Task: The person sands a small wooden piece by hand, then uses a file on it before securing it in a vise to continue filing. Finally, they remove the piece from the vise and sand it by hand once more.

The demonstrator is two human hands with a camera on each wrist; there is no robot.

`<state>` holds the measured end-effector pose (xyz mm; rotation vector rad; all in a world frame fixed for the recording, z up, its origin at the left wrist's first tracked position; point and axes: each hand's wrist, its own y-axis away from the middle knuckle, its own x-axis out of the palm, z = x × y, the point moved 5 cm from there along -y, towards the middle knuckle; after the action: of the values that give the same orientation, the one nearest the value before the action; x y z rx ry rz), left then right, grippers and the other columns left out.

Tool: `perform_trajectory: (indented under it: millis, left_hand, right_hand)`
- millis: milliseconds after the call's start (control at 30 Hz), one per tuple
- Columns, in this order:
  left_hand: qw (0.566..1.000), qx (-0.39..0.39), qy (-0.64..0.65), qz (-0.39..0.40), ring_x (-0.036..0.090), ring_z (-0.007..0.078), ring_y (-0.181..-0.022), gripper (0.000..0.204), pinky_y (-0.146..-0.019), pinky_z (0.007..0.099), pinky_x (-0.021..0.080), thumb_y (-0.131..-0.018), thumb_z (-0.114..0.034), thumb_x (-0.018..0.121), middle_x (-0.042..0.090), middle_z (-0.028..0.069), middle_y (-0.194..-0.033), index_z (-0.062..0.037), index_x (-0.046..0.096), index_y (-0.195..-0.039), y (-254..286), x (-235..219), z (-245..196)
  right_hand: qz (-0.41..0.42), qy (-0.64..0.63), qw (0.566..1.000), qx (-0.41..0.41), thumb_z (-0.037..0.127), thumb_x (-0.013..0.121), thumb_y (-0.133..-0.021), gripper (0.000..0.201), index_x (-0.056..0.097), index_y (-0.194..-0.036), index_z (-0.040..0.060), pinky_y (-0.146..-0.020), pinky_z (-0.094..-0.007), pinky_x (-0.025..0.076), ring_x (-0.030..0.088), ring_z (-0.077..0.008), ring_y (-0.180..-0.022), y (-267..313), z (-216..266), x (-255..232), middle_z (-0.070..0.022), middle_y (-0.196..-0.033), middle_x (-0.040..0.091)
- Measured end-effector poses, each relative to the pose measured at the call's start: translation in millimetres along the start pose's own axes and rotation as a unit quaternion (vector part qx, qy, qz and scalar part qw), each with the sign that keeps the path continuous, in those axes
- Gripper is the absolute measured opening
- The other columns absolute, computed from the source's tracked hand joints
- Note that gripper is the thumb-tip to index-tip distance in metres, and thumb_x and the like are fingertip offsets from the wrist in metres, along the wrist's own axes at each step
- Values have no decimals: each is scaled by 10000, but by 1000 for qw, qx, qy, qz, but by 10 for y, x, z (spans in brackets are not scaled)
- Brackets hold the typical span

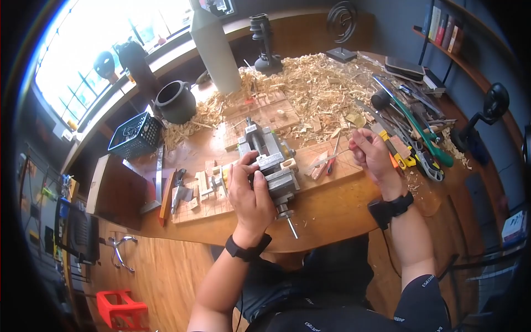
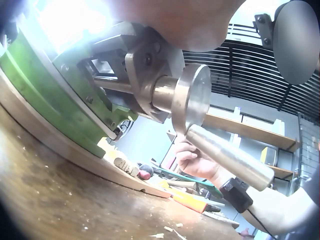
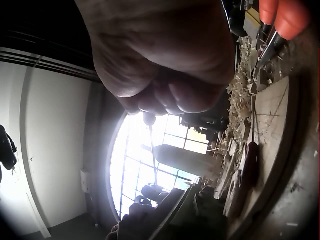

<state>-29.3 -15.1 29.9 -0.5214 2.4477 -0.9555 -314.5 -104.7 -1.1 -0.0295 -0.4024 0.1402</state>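
While the left hand rests on the metal vise at 12 o'clock, thumb and fingers apart, perhaps to keep it still, the right hand pinches a thin tool at 1 o'clock. Its tip points toward 8 o'clock, likely so it faces the vise.

The vise is dull grey metal; the tabletop, glossy brown wood.

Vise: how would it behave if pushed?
The vise looks heavy for its size, being mostly thick metal. It seems unlikely to tip, sitting low on the board. Its handle might swing, jutting from a round hub.
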Motion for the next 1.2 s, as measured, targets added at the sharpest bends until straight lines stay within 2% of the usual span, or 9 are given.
perform_trajectory:
  millis: [100,267,333,400,667,800,833,900,1200]
  left_hand:
    - [1000,-10,-6,3,599,377,-1042,118,-958,461,452,-954,-62,498,659,240,-1248,17,534,-1034,-2,-2,-15]
    - [1000,-10,1,7,612,358,-1031,119,-948,452,462,-957,-67,495,656,243,-1250,18,527,-1034,0,6,-10]
    - [1000,-8,-1,10,616,353,-1024,119,-945,450,466,-959,-69,493,656,243,-1248,18,526,-1033,-6,1,-15]
    - [999,-12,-27,13,654,308,-1078,167,-957,404,481,-1013,-148,470,671,259,-1259,14,510,-1018,-5,-8,-13]
    - [1000,5,-29,6,643,293,-1048,151,-923,404,481,-1010,-142,464,668,252,-1265,5,498,-1002,-8,-1,-13]
    - [1000,-5,-27,5,634,279,-1043,149,-909,400,481,-1009,-144,464,670,247,-1264,1,499,-1003,0,-3,-15]
    - [1000,-5,-27,6,634,279,-1043,149,-909,400,481,-1009,-144,464,670,247,-1264,1,499,-1003,6,-5,-19]
    - [1000,-19,-15,13,629,365,-1053,123,-950,449,476,-977,-82,479,656,246,-1249,18,520,-1036,2,-1,-11]
    - [999,-24,-21,12,620,354,-1076,117,-964,441,467,-985,-86,479,651,241,-1266,11,516,-1040,10,-2,-16]
  right_hand:
    - [38,1,999,13,307,690,-1021,282,648,-849,88,-433,-175,284,435,-9,-507,-3,-123,79,43,-662,561]
    - [19,-30,999,1,333,635,-1049,329,641,-873,55,-427,-200,344,493,-44,-512,54,-128,235,-5,-667,589]
    - [9,-34,999,0,331,636,-1048,327,643,-874,55,-429,-199,347,493,-43,-512,52,-141,251,-3,-665,588]
    - [-2,-39,999,-2,329,637,-1048,324,645,-876,54,-432,-197,350,492,-43,-511,47,-155,236,-1,-664,587]
    - [-11,-12,1000,-11,262,633,-1035,283,655,-843,55,-409,-205,353,488,-38,-492,-11,-133,176,6,-640,576]
    - [-7,-31,999,-8,259,636,-1033,285,651,-833,57,-401,-208,341,470,-37,-477,-12,-157,313,6,-623,566]
    - [-10,-51,999,-8,259,635,-1033,287,650,-831,56,-400,-208,340,466,-39,-473,-21,-180,328,5,-619,563]
    - [-15,-73,997,-11,260,635,-1033,289,649,-828,55,-399,-209,339,462,-41,-470,-14,-179,349,5,-614,560]
    - [-20,-71,997,20,261,626,-1038,283,647,-851,49,-402,-217,341,471,-58,-473,-1,-289,321,4,-619,564]
